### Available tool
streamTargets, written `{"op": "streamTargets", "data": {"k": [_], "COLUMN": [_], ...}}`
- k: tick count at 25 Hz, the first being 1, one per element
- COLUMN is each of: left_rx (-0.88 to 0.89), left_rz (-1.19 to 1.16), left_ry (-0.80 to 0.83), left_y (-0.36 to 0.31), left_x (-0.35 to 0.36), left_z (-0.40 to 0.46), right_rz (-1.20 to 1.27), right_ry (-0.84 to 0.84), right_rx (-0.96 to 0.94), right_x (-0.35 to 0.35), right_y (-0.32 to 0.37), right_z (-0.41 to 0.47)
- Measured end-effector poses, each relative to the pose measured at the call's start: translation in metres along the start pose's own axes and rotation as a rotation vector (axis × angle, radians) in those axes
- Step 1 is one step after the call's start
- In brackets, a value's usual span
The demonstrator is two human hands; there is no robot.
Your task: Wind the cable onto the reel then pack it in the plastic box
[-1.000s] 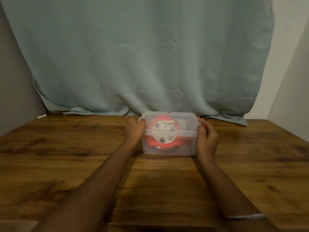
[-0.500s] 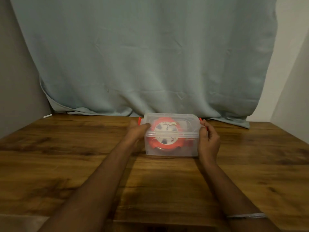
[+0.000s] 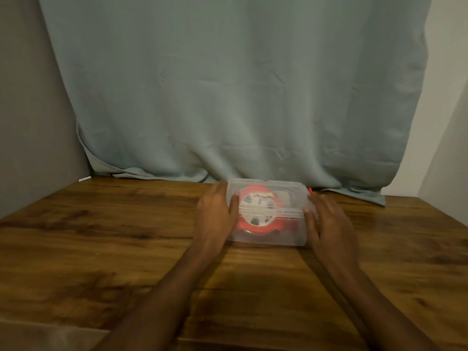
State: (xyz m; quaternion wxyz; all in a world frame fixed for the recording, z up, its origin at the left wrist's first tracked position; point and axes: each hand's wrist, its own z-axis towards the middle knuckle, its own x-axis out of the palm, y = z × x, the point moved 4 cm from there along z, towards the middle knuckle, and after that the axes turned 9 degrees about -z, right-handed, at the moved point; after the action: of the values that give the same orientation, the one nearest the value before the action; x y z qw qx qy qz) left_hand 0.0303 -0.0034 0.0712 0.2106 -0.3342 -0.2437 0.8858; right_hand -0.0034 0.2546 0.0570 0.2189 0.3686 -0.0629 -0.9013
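Note:
A clear plastic box [image 3: 283, 236] with its lid on stands on the wooden table [image 3: 101, 249] near the back edge. Through its walls I see the red reel [image 3: 255, 211] with a white hub. A red latch [image 3: 310, 190] sticks out at the box's right rear corner. My left hand [image 3: 215, 214] lies flat against the box's left side, fingers stretched out and thumb touching the wall. My right hand [image 3: 329, 219] is at the box's right side, fingers spread and slightly blurred, thumb at the box's corner. The cable cannot be made out.
A pale blue curtain [image 3: 228, 97] hangs behind the table and drapes onto its back edge just behind the box. A small white object [image 3: 84, 179] lies at the far left corner. Walls close in on both sides.
Both hands have let go of the red side latches and opened out flat beside the box. The view has shifted so that the box sits further right.

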Motion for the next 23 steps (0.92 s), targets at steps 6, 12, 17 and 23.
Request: {"op": "streamTargets", "data": {"k": [6, 12, 17, 23], "left_rx": [0.192, 0.162, 0.151, 0.141], "left_rz": [0.244, 0.258, 0.289, 0.318], "left_ry": [0.149, 0.264, 0.292, 0.441], "left_y": [0.0, 0.023, 0.039, 0.035], "left_x": [0.013, 0.055, 0.074, 0.066], "left_z": [-0.031, 0.03, 0.07, 0.096], "right_rz": [-0.179, -0.174, -0.173, -0.241], "right_ry": [0.209, 0.24, 0.25, 0.319], "right_rx": [-0.06, -0.097, -0.103, -0.126], "right_x": [0.005, 0.067, 0.105, 0.091], "right_y": [-0.002, -0.014, -0.019, -0.002], "right_z": [-0.01, 0.049, 0.091, 0.11]}}
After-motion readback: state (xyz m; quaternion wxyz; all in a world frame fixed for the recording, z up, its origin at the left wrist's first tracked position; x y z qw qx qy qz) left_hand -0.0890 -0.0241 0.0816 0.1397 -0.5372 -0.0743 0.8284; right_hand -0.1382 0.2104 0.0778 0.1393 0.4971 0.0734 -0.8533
